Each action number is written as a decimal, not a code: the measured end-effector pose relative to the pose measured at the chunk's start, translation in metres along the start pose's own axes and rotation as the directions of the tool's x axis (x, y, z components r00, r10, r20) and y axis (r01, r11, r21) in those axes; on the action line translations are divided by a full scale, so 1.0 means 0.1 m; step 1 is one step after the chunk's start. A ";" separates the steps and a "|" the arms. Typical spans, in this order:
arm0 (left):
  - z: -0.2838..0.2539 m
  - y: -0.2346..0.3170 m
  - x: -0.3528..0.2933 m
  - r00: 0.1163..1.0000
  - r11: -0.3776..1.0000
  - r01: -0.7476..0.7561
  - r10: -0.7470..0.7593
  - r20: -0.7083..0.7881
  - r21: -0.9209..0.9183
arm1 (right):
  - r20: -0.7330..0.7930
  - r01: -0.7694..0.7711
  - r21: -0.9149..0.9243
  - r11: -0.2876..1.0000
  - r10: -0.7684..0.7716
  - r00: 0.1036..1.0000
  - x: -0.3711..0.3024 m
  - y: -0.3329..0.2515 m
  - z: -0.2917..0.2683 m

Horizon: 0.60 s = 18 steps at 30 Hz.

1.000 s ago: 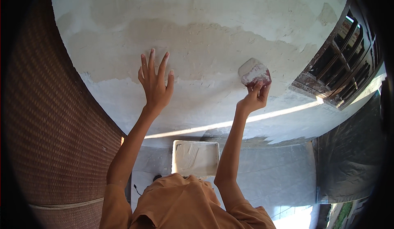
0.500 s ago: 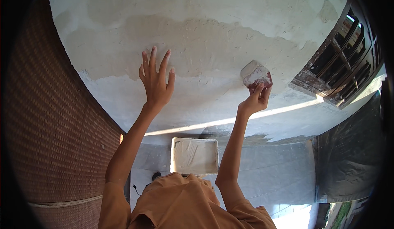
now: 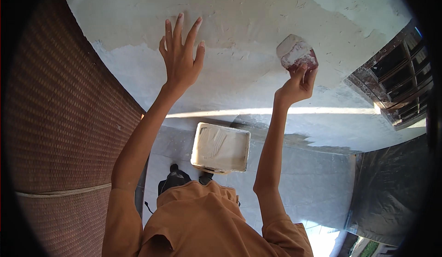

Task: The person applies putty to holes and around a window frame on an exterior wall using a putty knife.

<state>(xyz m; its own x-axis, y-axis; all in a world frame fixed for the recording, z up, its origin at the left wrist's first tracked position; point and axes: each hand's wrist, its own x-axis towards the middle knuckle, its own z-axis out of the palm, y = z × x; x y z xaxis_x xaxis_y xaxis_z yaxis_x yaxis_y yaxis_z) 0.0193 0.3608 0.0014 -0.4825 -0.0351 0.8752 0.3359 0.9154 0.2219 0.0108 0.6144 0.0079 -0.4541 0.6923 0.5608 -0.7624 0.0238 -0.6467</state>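
My right hand point(image 3: 296, 87) pinches the dark red end of a putty scraper point(image 3: 294, 53), whose broad face is crusted with white filler. The scraper is up at the plastered wall point(image 3: 239, 68); whether its edge touches cannot be seen. To the left, my left hand point(image 3: 181, 61) is spread flat at the wall with fingers apart and nothing in it. A damp, beige-grey coat covers the wall's upper part, and paler plaster shows lower down. Below and between my arms stands a whitish rectangular tub point(image 3: 221, 147) of pale filler, its surface marked with ridges.
A woven brown mat point(image 3: 78, 132) rises along the left side. A dark-framed window point(image 3: 396, 73) is set in the wall at the right, above a black sheet point(image 3: 391, 188). Grey floor tiles point(image 3: 304, 179) lie below; my dark-clad leg point(image 3: 175, 179) is near the tub.
The view has tilted down, so the wall, window and both hands appear higher and more of the tub and floor shows. Both hands keep nearly the same pose, the scraper still in the right.
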 end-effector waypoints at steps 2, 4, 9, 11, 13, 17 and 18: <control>-0.07 -0.03 -0.08 1.000 1.000 0.007 -0.007 0.019 0.014 | -0.056 -0.021 -0.044 0.999 0.018 0.998 -0.02 -0.10 -0.19; -0.11 -0.06 -0.20 1.000 1.000 -0.011 0.011 0.005 -0.014 | -0.053 -0.041 -0.086 0.995 0.036 0.998 -0.15 -0.17 -0.38; -0.14 -0.13 -0.94 0.962 0.939 0.262 -0.236 0.136 -0.223 | -0.019 -0.192 -0.240 0.952 0.193 0.981 -0.78 -0.26 -0.92; -0.13 -0.21 -1.45 0.904 0.863 0.418 -0.365 0.220 -0.285 | -0.012 -0.225 -0.304 0.926 0.233 0.972 -1.13 -0.31 -1.13; -0.17 -0.27 -2.00 0.688 0.590 0.726 -0.604 0.403 -0.353 | 0.015 -0.312 -0.366 0.876 0.341 0.940 -1.49 -0.33 -1.41; -0.23 -0.30 -2.91 0.065 -0.064 0.983 -0.755 0.653 -0.171 | 0.010 -0.436 -0.493 0.753 0.506 0.862 -2.14 -0.38 -1.91; -0.25 -0.30 -3.12 -0.113 -0.244 0.965 -0.726 0.679 -0.100 | 0.000 -0.455 -0.518 0.724 0.532 0.847 -2.30 -0.36 -2.03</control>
<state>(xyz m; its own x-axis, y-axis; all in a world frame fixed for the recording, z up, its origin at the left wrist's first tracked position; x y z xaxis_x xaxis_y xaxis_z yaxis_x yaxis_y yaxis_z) 0.1797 0.3347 -0.2672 -0.7381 -0.3882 -0.5519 -0.4664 -0.2974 0.8331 0.2364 0.6006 -0.2025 -0.7901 0.5990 0.1305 -0.1063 0.0759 -0.9914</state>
